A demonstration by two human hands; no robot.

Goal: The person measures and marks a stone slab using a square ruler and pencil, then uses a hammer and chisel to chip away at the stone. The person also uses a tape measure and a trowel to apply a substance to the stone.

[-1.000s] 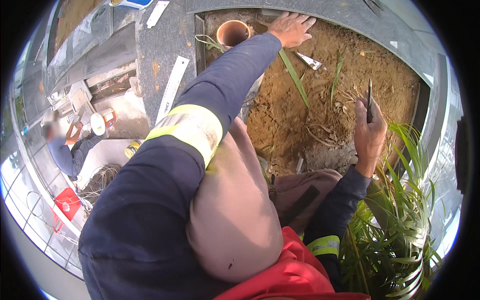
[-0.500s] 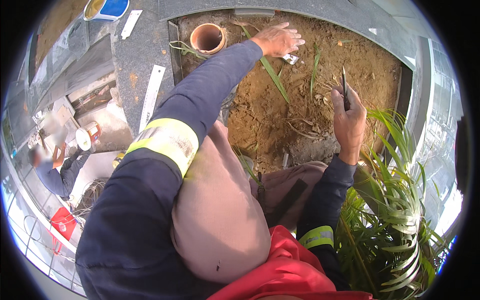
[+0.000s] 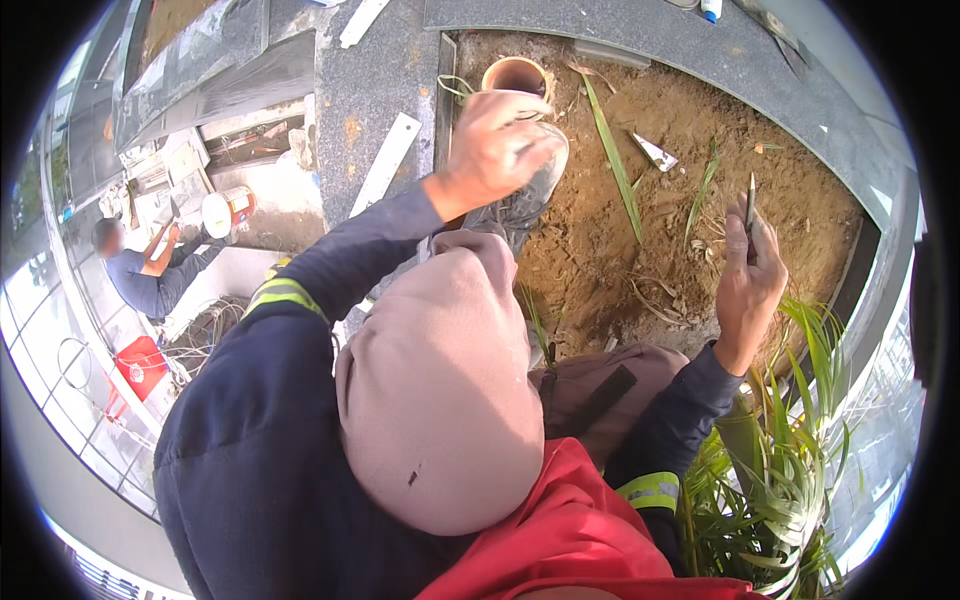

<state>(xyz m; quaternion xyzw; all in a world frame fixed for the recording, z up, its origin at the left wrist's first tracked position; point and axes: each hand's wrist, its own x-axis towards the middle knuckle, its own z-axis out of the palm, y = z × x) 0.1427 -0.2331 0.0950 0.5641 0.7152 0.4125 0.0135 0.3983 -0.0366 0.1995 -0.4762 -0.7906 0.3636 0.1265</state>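
My left hand [image 3: 492, 150] is raised over my shoe [image 3: 545, 178], in front of a round terracotta-coloured pipe [image 3: 514, 74]. Its fingers look parted and partly bent, a little blurred, with nothing visible between them. My right hand [image 3: 752, 285] is closed around a slim dark pencil [image 3: 751, 200], its pale pointed tip facing up and away from me. Beyond both hands lies bare brown soil [image 3: 600, 270]. On it rest a small white pointed piece [image 3: 655, 152] and a long green leaf strip [image 3: 612, 155].
Dark stone slabs [image 3: 640, 28] border the soil. A white ruler-like strip [image 3: 388, 165] lies on the slab at left. Leafy plants [image 3: 790, 480] stand close by my right arm. At far left a person [image 3: 145, 270] sits near a white bucket [image 3: 228, 212].
My left hand has drawn back from the soil near the white piece, moving left and toward me. The view has shifted left. My right hand still holds the pencil.
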